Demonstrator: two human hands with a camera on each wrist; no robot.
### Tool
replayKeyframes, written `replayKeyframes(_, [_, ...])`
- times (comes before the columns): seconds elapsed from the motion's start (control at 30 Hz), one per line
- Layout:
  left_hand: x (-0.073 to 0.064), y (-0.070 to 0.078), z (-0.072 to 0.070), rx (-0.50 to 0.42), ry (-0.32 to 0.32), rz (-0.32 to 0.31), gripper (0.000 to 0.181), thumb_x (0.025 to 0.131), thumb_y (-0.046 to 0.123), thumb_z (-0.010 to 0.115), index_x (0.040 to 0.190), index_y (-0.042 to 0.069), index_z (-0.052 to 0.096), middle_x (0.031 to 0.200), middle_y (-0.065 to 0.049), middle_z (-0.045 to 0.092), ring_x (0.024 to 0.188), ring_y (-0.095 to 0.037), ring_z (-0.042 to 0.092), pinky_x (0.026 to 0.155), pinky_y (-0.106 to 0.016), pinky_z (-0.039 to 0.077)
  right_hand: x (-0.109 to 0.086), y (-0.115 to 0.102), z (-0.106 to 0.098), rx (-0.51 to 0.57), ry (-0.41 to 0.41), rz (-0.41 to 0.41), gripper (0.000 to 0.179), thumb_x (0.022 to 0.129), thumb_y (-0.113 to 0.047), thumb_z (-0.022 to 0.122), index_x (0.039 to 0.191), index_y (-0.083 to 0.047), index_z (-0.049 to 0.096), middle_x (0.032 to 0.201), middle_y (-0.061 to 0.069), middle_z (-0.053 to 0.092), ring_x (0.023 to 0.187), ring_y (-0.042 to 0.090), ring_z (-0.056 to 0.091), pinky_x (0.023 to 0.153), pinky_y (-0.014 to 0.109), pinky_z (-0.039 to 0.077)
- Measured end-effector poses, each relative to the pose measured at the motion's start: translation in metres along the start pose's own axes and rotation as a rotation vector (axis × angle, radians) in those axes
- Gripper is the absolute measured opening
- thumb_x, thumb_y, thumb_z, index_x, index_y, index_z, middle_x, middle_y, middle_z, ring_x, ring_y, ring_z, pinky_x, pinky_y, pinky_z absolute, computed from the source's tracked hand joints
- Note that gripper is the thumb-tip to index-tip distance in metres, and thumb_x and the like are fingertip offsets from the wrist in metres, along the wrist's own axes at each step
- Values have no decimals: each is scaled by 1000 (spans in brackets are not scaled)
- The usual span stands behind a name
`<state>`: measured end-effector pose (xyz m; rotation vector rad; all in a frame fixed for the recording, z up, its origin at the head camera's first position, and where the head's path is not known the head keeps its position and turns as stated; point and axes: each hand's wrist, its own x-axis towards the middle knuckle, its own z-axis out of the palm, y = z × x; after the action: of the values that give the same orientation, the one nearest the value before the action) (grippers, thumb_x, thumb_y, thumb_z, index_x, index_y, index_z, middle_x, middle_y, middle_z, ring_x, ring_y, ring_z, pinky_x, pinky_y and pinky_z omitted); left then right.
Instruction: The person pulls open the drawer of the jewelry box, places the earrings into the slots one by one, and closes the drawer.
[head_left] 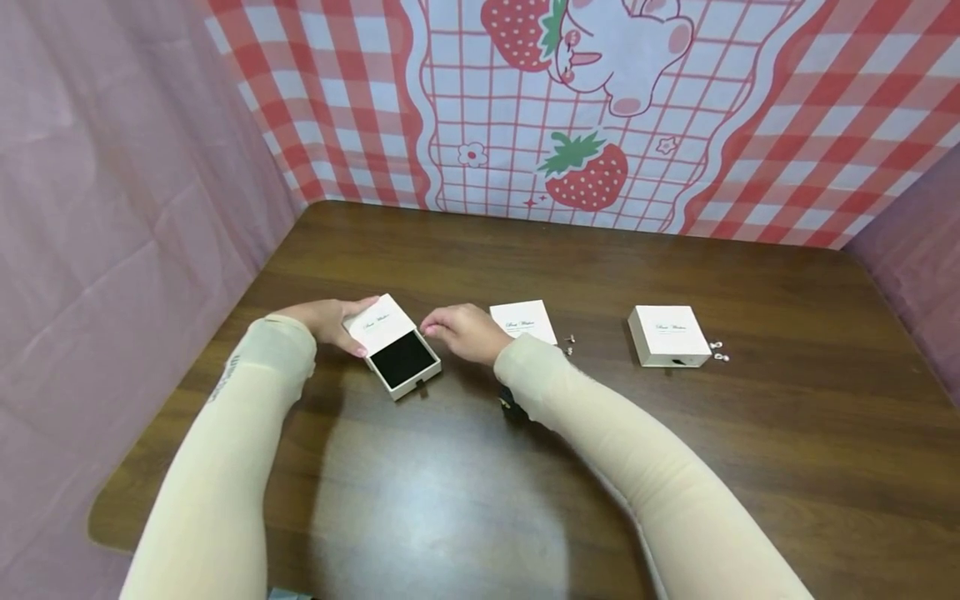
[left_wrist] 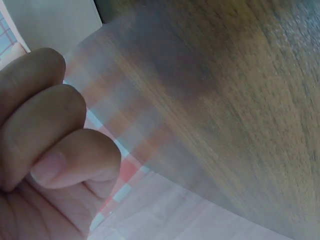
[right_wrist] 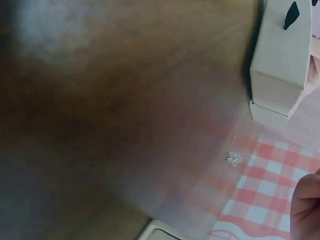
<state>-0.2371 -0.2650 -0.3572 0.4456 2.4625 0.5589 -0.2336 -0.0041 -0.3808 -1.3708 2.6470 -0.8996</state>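
Note:
A white jewelry box [head_left: 384,324] with script lettering lies on the table, its drawer [head_left: 406,360] pulled out toward me and showing a black lining. My left hand [head_left: 330,323] grips the box's outer sleeve from the left, thumb at the near side and fingers at the far side. In the left wrist view its fingers [left_wrist: 50,115] are curled beside the white box [left_wrist: 57,22]. My right hand [head_left: 468,330] is at the box's right side, fingers bent close to the edge; I cannot tell whether they pinch anything. A sparkling earring-like piece [right_wrist: 234,158] lies near the box in the right wrist view.
A second white box [head_left: 523,318] stands right of my right hand, with small earrings [head_left: 569,344] beside it. A black item [head_left: 510,405] is partly hidden under my right sleeve. Farther right is a closed white box [head_left: 670,335] with small pieces [head_left: 719,352] next to it.

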Motion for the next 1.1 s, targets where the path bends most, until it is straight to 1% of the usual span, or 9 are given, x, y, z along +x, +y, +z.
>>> replayKeyframes(0.1, [0, -2, 0, -7, 5, 7, 100, 79, 25, 80, 151, 0, 14, 140, -32, 40, 118, -37, 43, 107, -51, 27, 4, -3, -3, -4, -49, -22, 17, 96, -11, 57, 101, -1, 70, 97, 6, 72, 95, 19, 66, 89, 29, 46])
replayKeyframes(0.2, [0, -4, 1, 2, 9, 28, 99, 79, 23, 79, 150, -2, 14, 137, -32, 43, 115, -36, 45, 106, -51, 29, 8, -6, -4, -19, -122, -47, 16, 96, -11, 57, 101, -3, 70, 97, 4, 72, 95, 17, 65, 89, 28, 46])
replayKeyframes(0.33, [0, -7, 2, 20, 13, 60, 99, 79, 22, 79, 148, -6, 15, 136, -33, 43, 110, -35, 47, 103, -50, 32, 14, -9, -4, -115, -183, -91, 17, 96, -14, 57, 102, -6, 71, 100, 3, 71, 96, 16, 65, 89, 28, 47])
replayKeyframes(0.4, [1, -7, 2, 18, 14, 69, 99, 79, 22, 80, 148, -7, 15, 136, -34, 43, 109, -35, 48, 103, -49, 32, 17, -10, -3, -175, -183, -94, 17, 96, -16, 58, 103, -7, 71, 102, 2, 71, 97, 15, 65, 88, 30, 48])
replayKeyframes(0.5, [2, -6, 2, 10, 14, 75, 99, 79, 21, 80, 148, -7, 15, 135, -34, 44, 107, -34, 48, 102, -49, 33, 19, -11, -3, -253, -173, -68, 17, 96, -17, 58, 104, -10, 72, 103, 0, 71, 98, 16, 65, 85, 32, 49])
replayKeyframes(0.63, [3, -6, 1, 13, 5, 62, 99, 79, 21, 80, 148, -6, 14, 134, -33, 45, 106, -34, 48, 102, -49, 33, 18, -13, -1, -322, -181, -34, 17, 96, -18, 58, 104, -12, 72, 105, -1, 71, 98, 16, 66, 82, 35, 51])
replayKeyframes(0.8, [1, -5, -1, 0, 1, 27, 101, 78, 22, 80, 149, -4, 14, 134, -33, 45, 108, -35, 47, 103, -50, 31, 15, -14, 6, -383, -144, -31, 15, 96, -18, 58, 101, -14, 72, 103, -3, 71, 94, 15, 66, 75, 36, 53])
replayKeyframes(0.97, [0, -2, 1, -22, 0, 35, 99, 79, 20, 80, 149, -4, 14, 133, -33, 46, 109, -35, 47, 104, -51, 30, 12, -14, 14, -431, -107, -18, 15, 96, -22, 59, 97, -16, 73, 99, -5, 71, 88, 15, 67, 70, 36, 53])
replayKeyframes(1.1, [-1, 0, 2, -23, 7, 43, 98, 79, 19, 80, 149, -5, 14, 131, -32, 48, 107, -34, 48, 103, -50, 31, 13, -15, 16, -442, -122, -25, 14, 95, -21, 59, 93, -16, 72, 96, -5, 70, 84, 15, 67, 68, 35, 53])
